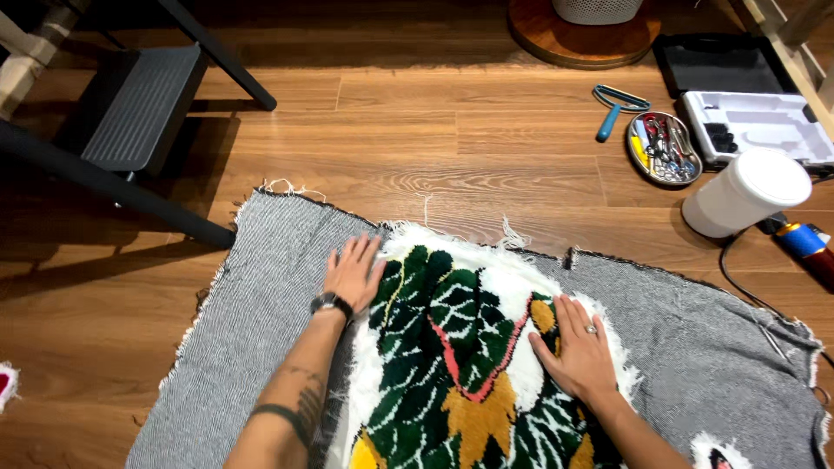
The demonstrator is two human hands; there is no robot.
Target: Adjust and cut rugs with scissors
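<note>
- L hand: fingers spread flat, palm down, gripping nothing; presses where the tufted rug meets the grey backing cloth on the left. Black watch on the wrist.
- R hand: also open and flat, fingers a bit apart, resting on the pile at the rug's right side, over green/yellow/white tufts; ring on one finger. Holds nothing.
- Rug sits mid-near in view, on the backing cloth, which lies spread on the wood floor. Design: dark green leaves, white ground, pink line, mustard patches.
- Handling, prob.: soft and floppy, no stiffness, so it'll sag and fold if lifted at one pt. Pile is thick, grips well, not slippery. Moderate wt for its size. Not fragile, but the frayed cloth edges w/ loose threads could snag or unravel.
- Best hold, imo: pinch the bare grey cloth margin w/ both hands well apart, or slide it flat w/ palms.
- Far edge of cloth is ragged; left edge runs near a black stool leg.
- Open floor far-centre and left. Right side crowded: white tub, tray of scissors and tools, blue lint brush, a black cable just beside the cloth.
</note>
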